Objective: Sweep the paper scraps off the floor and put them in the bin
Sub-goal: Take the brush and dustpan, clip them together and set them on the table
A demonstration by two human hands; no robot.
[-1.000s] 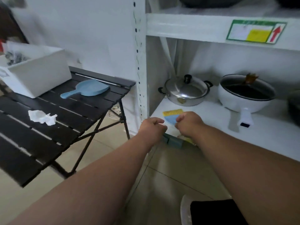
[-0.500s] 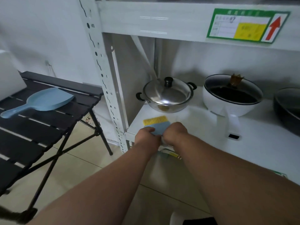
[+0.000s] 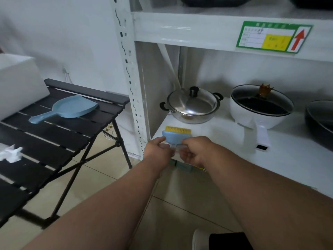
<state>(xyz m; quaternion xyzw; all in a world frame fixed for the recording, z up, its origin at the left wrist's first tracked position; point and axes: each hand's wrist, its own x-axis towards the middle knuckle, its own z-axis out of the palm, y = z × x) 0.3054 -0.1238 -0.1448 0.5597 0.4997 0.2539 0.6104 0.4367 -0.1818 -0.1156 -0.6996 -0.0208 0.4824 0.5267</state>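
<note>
My left hand [image 3: 157, 150] and right hand [image 3: 193, 152] meet at the front left corner of the white shelf [image 3: 288, 159], both over the handle end of the brush [image 3: 175, 136]. The brush is blue with yellow bristles pointing toward the back of the shelf, and its head lies on the shelf just ahead of my knuckles. My fingers are curled around something pale or clear at the handle; it is blurred, so I cannot tell what it is, nor whether either grip is truly clamped on the brush or only touching it.

Behind the brush on the same shelf stands a steel pot [image 3: 191, 105] with its lid on, and to its right a white pan [image 3: 259, 109] with a glass lid, its handle pointing toward the shelf's front edge. A dark pan [image 3: 320, 121] shows at the right edge of the view.

The blue dustpan [image 3: 70, 109] lies on the black slatted worktop [image 3: 54, 141] to my left, near its back right corner, handle pointing left. A crumpled paper scrap [image 3: 10, 153] sits on the worktop at its left side, well apart from the dustpan. A white bin [image 3: 18, 83] stands on the worktop's back left part.

A green label [image 3: 270, 37] with a red arrow is stuck on the front edge of the upper shelf.
</note>
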